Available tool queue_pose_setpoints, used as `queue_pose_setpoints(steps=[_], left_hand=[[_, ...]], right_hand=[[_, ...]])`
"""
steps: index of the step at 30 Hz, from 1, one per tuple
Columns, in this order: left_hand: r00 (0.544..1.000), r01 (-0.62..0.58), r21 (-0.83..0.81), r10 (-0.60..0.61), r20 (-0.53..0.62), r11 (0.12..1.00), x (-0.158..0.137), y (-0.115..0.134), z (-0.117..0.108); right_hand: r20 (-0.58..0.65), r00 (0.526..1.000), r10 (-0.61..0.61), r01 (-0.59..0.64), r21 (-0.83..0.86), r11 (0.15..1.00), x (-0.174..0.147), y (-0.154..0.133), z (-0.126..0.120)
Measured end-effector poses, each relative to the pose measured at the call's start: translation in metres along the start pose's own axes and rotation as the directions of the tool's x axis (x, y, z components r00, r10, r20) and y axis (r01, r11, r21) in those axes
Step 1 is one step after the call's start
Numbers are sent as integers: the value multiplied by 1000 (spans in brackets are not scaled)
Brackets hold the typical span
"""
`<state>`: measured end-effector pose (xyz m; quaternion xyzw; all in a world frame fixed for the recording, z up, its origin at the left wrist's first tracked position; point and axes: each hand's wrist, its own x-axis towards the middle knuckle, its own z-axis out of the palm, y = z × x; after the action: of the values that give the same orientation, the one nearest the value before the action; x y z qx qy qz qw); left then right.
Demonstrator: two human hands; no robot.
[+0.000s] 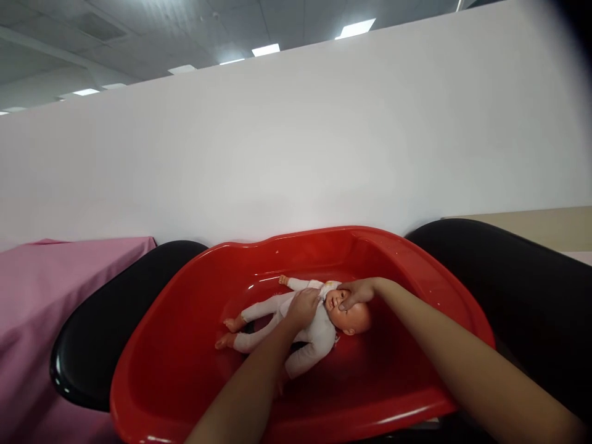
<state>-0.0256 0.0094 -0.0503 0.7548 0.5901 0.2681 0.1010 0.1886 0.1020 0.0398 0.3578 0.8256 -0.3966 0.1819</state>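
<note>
A baby doll point(319, 336) in a white suit lies on its back inside a red plastic tub point(185, 370), head to the right and feet to the left. My left hand point(303, 307) rests flat on the doll's chest. The fingers of my right hand point(356, 291) touch the doll's face from above. Neither hand grips anything that I can see.
A black tub point(106, 320) sits behind the red one on the left, and another black tub point(518, 290) on the right. A pink cloth point(41, 296) covers the surface at far left. A white wall point(296, 148) stands close behind.
</note>
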Motion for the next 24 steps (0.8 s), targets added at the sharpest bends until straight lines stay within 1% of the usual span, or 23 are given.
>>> queue_pose_setpoints(steps=[2,4,6,8,10,11,14,16,17,18,19,21,23,24], left_hand=[[999,42,27,-41,-18,999,-2,-15,-2],[991,131,82,-129,-29,988,-4,-28,-6],[970,243,142,-240,-43,960,-8,-38,-12],[945,328,176,-321,-68,928,-13,-46,-18],[911,412,186,-397,-114,892,-18,-53,-23],[886,461,181,-440,-145,868,-20,-56,-26],[795,598,132,-563,-228,791,-21,-60,-30],[755,639,76,-604,-256,766,-15,-55,-31],[751,634,42,-603,-270,772,-9,-50,-30],[762,610,7,-583,-282,792,-3,-43,-29],[782,567,-22,-547,-297,823,4,-35,-28],[855,426,-78,-429,-292,901,17,-17,-21],[944,254,-106,-270,-189,961,25,-1,-12],[976,176,-90,-186,-111,980,26,4,-7]], right_hand=[[15,1000,4,-5,18,1000,0,1,0],[19,1000,-1,0,41,999,0,1,0],[21,1000,11,-12,56,998,-1,1,0],[18,999,33,-34,53,998,-1,2,0],[24,999,36,-37,58,998,0,3,0],[27,999,34,-35,61,997,0,3,0],[31,999,31,-33,55,998,0,2,0],[37,999,20,-22,51,998,0,0,0],[38,999,15,-17,52,999,-1,-1,0],[37,999,13,-15,55,998,-1,-2,0],[32,999,17,-19,56,998,-2,-2,-1],[25,999,37,-38,47,998,-3,-2,-1],[37,999,39,-40,40,998,-2,0,-2],[47,998,31,-33,39,999,-2,1,-2]])
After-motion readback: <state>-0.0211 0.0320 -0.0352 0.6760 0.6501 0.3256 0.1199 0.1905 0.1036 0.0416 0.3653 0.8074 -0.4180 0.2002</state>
